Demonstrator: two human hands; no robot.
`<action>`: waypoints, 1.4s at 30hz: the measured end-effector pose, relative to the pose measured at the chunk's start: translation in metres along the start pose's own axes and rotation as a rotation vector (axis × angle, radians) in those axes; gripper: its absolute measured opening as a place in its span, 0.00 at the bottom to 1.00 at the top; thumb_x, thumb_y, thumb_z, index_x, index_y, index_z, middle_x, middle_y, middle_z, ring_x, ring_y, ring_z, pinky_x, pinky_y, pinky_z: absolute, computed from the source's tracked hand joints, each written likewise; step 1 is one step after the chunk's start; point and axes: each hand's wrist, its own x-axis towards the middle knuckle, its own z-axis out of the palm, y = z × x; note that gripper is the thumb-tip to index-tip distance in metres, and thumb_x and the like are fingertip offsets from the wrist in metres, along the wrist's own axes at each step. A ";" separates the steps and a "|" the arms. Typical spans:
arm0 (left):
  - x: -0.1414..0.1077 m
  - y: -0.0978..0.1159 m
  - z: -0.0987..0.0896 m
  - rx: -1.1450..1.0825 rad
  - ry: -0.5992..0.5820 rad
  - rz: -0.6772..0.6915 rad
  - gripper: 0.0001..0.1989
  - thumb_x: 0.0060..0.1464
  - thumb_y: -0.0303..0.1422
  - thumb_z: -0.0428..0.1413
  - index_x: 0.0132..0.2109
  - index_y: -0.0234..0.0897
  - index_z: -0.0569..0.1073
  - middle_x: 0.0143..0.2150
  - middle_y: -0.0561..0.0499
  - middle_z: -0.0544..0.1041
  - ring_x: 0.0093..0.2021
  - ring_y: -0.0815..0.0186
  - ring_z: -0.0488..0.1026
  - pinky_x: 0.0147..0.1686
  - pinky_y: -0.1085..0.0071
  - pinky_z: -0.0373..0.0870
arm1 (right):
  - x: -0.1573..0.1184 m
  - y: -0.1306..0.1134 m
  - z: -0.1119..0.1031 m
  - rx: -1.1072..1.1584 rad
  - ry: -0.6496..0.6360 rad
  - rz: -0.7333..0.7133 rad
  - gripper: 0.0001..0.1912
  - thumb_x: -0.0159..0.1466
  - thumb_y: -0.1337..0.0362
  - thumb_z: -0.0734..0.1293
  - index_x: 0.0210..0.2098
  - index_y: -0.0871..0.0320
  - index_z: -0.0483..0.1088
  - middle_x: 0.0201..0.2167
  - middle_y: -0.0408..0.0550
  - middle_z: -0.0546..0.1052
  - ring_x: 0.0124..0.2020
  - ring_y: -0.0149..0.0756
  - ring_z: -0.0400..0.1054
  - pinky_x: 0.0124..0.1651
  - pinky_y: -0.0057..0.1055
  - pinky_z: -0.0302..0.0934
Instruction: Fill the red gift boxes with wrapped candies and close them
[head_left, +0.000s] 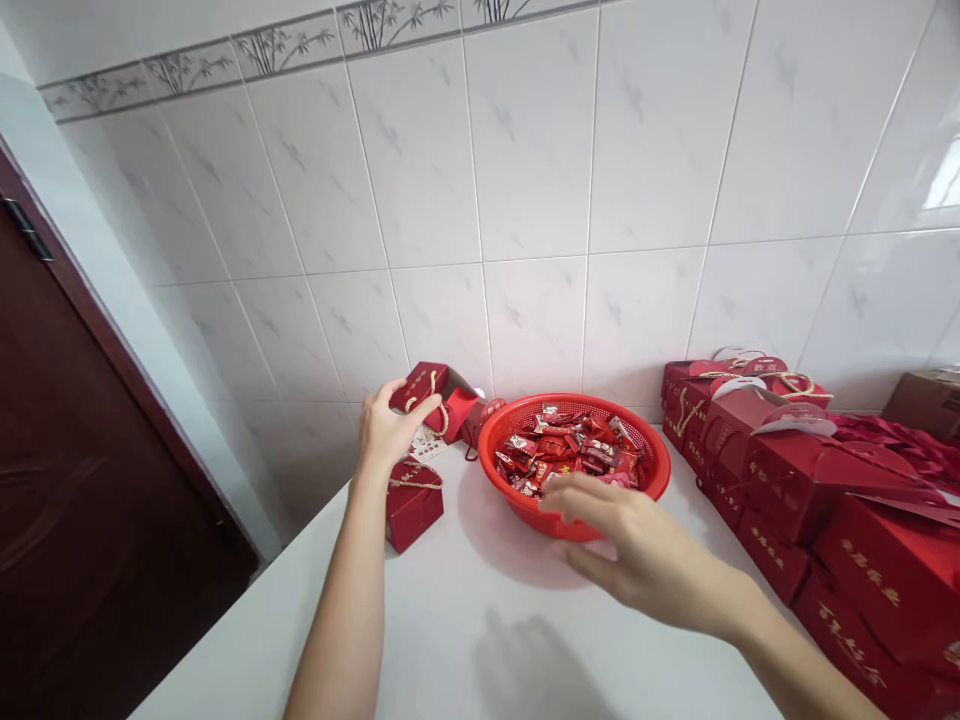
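Observation:
My left hand point(386, 425) is at the back left of the table, its thumb and fingers closed on a small dark red gift box point(448, 383) with a twisted cream cord. Just below that hand stands a second red gift box point(417, 512), also with a cord. My right hand point(615, 535) hovers over the front rim of a red plastic basket point(651, 445), fingers apart and holding nothing. Inside the basket lie many red-wrapped candies point(555, 445), partly hidden by this hand.
Stacked red gift boxes point(817, 470) with cord handles fill the table's right side. Behind them lie a heap of crimson ribbon-like material point(892, 445) and a brown carton point(926, 400). A tiled wall point(532, 190) borders the white table point(442, 620); a dark door point(82, 430) is left.

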 end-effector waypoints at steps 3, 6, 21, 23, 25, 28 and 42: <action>-0.019 0.024 -0.014 -0.346 -0.323 0.084 0.34 0.46 0.54 0.63 0.55 0.38 0.74 0.54 0.43 0.78 0.55 0.51 0.74 0.55 0.59 0.70 | -0.001 0.003 -0.010 0.044 0.271 0.143 0.13 0.69 0.56 0.64 0.50 0.54 0.66 0.47 0.52 0.77 0.42 0.40 0.74 0.41 0.34 0.69; -0.047 0.048 -0.015 -0.381 -0.647 0.172 0.34 0.46 0.52 0.64 0.56 0.40 0.74 0.51 0.44 0.79 0.52 0.51 0.76 0.50 0.61 0.73 | -0.005 -0.004 -0.021 0.052 0.468 0.224 0.18 0.65 0.47 0.68 0.41 0.55 0.66 0.36 0.49 0.77 0.34 0.38 0.72 0.35 0.32 0.67; -0.098 0.067 0.015 0.027 -1.021 0.454 0.32 0.56 0.53 0.57 0.63 0.44 0.70 0.57 0.45 0.78 0.57 0.53 0.74 0.49 0.67 0.72 | -0.024 0.001 -0.041 0.291 -0.185 0.503 0.18 0.67 0.57 0.60 0.24 0.55 0.52 0.18 0.38 0.62 0.19 0.31 0.68 0.20 0.25 0.56; -0.106 0.071 0.015 0.026 -1.040 0.486 0.33 0.56 0.53 0.58 0.64 0.44 0.69 0.60 0.45 0.75 0.59 0.52 0.72 0.50 0.66 0.72 | -0.025 0.002 -0.043 0.430 -0.266 0.527 0.17 0.67 0.55 0.60 0.26 0.55 0.55 0.19 0.39 0.66 0.21 0.33 0.72 0.20 0.25 0.60; -0.114 0.076 0.014 0.025 -1.078 0.535 0.33 0.55 0.51 0.59 0.64 0.45 0.68 0.61 0.47 0.74 0.60 0.52 0.72 0.50 0.67 0.72 | -0.026 0.001 -0.044 0.490 -0.303 0.532 0.15 0.68 0.55 0.61 0.28 0.55 0.58 0.20 0.39 0.69 0.22 0.34 0.74 0.20 0.25 0.62; -0.122 0.079 0.012 0.042 -1.169 0.586 0.32 0.57 0.42 0.57 0.68 0.47 0.63 0.52 0.51 0.79 0.49 0.57 0.77 0.43 0.69 0.71 | -0.026 0.004 -0.045 0.463 -0.311 0.532 0.13 0.67 0.57 0.61 0.29 0.56 0.60 0.19 0.40 0.71 0.20 0.33 0.73 0.22 0.25 0.62; -0.113 0.072 0.026 0.172 -1.187 0.798 0.17 0.54 0.26 0.52 0.49 0.41 0.78 0.46 0.48 0.77 0.45 0.57 0.75 0.42 0.67 0.68 | -0.015 0.042 -0.023 0.187 -0.465 0.695 0.11 0.67 0.63 0.62 0.28 0.57 0.60 0.26 0.45 0.74 0.22 0.31 0.71 0.23 0.26 0.58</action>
